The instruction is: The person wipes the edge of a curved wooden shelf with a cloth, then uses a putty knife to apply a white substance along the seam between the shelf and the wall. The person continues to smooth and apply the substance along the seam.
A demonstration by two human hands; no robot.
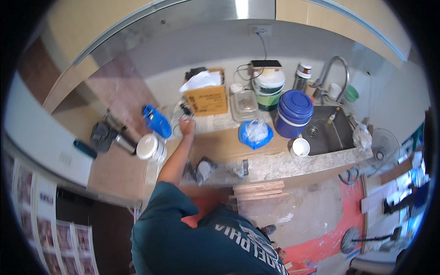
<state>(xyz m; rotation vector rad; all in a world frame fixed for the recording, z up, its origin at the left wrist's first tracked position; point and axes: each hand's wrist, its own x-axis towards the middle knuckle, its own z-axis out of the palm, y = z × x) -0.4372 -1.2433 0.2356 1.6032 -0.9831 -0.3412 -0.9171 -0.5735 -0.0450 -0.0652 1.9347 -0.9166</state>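
My left hand (186,127) reaches over the counter, its fingers drawn together beside a small black item (185,109) and a thin dark cable. What the fingers hold is too small to make out. Just beyond stands an open cardboard box (207,100) with white paper (201,81) on top. To the left of the hand lies a blue plastic bottle (157,121), with a white-lidded tub (149,147) nearer me. A small patch that looks like my right hand (280,253) shows low by my shirt; its fingers are not clear.
Along the counter are a clear food container (245,105), a lidded bucket (268,87) with a phone on top, a blue bag (255,133), a blue water jug (294,113) and a white cup (300,147). The sink (324,130) is right; grey plastic wrapping (206,170) lies at the front edge.
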